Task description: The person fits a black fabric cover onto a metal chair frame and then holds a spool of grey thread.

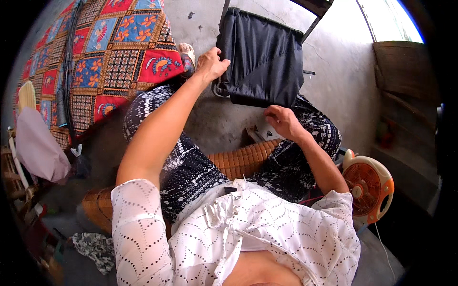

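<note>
My left hand (213, 66) is at the left edge of a black fabric panel (261, 52) in a dark frame (310, 26), its fingers bent but apart, fingertips at the fabric. My right hand (282, 121) is just below the panel's lower right edge, fingers curled; whether it holds anything is hidden. My patterned trouser legs (186, 167) are spread around a woven brown seat (238, 157).
A patchwork cloth (121, 62) covers a surface at the left, near a pale pink cloth (38, 143). An orange fan (362, 186) with a cord stands by my right elbow. Dark wooden boards (396, 66) line the right. Grey concrete floor (343, 81) surrounds the frame.
</note>
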Tool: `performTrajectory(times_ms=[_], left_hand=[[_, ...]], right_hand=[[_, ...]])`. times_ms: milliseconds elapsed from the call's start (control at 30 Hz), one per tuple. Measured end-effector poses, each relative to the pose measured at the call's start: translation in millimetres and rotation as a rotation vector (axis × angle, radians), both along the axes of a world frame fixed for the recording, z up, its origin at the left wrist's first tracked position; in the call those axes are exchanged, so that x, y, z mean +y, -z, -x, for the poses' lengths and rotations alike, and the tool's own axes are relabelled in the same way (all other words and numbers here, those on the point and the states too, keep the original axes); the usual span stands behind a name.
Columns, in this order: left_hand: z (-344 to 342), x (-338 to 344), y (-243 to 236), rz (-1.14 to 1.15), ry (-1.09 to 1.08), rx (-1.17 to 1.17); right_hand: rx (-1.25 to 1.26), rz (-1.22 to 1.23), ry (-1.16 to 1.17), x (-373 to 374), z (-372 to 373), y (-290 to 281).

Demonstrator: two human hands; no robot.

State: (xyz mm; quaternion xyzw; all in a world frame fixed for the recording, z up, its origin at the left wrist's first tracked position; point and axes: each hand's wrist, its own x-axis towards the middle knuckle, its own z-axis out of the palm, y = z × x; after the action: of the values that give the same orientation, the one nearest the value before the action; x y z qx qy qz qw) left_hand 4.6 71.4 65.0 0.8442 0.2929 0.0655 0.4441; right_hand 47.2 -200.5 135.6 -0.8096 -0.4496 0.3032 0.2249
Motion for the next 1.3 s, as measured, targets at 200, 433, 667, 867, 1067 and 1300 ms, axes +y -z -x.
performTrajectory(times_ms=[200,433,667,867,1067,1300], left_hand=[[-56,1,20,-0.04,-0.183,0.188],[-105,22,91,0.376,-0.393,-0.074],[-101,5,33,1.074,-0.294,-0.027],[-109,-8,29,1.152,-0.273,0.027],[-107,3,53,1.255,-0.285,-0.025],[-100,26,89,1.05,-0.223,0.045]], right_hand=[[-0.098,-0.051,-0.212,1,-1,12],[-0.121,-0.093,-0.234,-20,-24,-2],[-0.152,-0.043,-0.351,-29,-21,-11],[-0.141,-0.032,-0.34,-35,-21,-24],[-0.196,-0.078,-0.325,-34,-24,-18],[-0.173,-0.016,-0.289,-40,-26,-4]])
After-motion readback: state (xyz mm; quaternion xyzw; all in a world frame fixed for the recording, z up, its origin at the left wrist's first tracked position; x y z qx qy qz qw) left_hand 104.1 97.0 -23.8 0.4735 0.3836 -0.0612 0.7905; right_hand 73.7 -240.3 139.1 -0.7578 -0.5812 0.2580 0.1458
